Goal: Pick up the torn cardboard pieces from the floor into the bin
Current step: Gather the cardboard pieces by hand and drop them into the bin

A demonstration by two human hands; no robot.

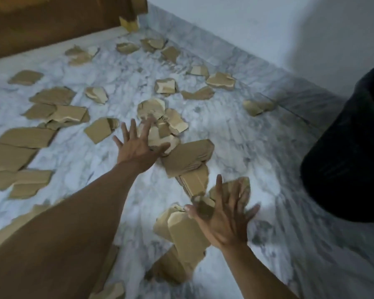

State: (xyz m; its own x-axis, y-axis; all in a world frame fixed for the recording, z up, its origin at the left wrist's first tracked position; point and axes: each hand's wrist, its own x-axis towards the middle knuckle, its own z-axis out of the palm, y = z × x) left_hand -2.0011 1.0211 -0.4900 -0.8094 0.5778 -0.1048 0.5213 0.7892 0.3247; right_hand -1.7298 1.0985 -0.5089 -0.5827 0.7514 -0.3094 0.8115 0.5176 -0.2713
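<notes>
Head view: my left hand (138, 145) and right hand (222, 221), both hands splayed wide, holding nothing, above torn brown cardboard pieces (188, 156) strewn over grey-veined marble floor (257, 147); round black bin (350, 158) at right.

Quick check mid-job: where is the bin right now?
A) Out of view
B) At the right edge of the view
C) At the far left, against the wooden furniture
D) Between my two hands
B: the black bin stands on the marble floor at the right edge of the view, to the right of the right hand.
</notes>
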